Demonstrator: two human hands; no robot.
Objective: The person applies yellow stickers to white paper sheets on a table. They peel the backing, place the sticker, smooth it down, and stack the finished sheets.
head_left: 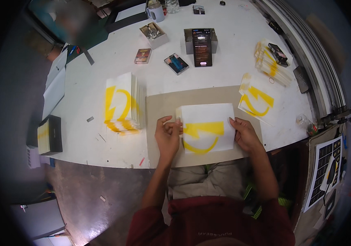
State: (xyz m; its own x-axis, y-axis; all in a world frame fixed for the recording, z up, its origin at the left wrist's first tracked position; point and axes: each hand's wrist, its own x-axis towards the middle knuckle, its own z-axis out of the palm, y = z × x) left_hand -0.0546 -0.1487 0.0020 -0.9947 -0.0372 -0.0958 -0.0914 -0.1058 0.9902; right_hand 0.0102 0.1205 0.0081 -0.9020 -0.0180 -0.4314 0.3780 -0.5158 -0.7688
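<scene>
A white, roughly square paper piece (pixel 208 112) with a yellow sprayed design lies in front of me over a grey-brown board (pixel 163 98). My left hand (pixel 169 135) is at its left edge, thumb and fingers closed on the paper there. At the opposite edge my right hand (pixel 246 133) pinches the paper near its upper right corner. A thick stack of similar yellow-marked pieces (pixel 120 102) stands to the left of the board. More such pieces (pixel 257 98) lie loosely to the right, partly over the board's corner.
Farther right, another pile (pixel 271 67) carries a small black box (pixel 278 54). A phone (pixel 202 49) leans against a grey box beyond the board. Cigarette packs (pixel 176 63), an open box (pixel 154 35) and a mug (pixel 155 11) stand farther back. A metal rail (pixel 306 53) borders the right side.
</scene>
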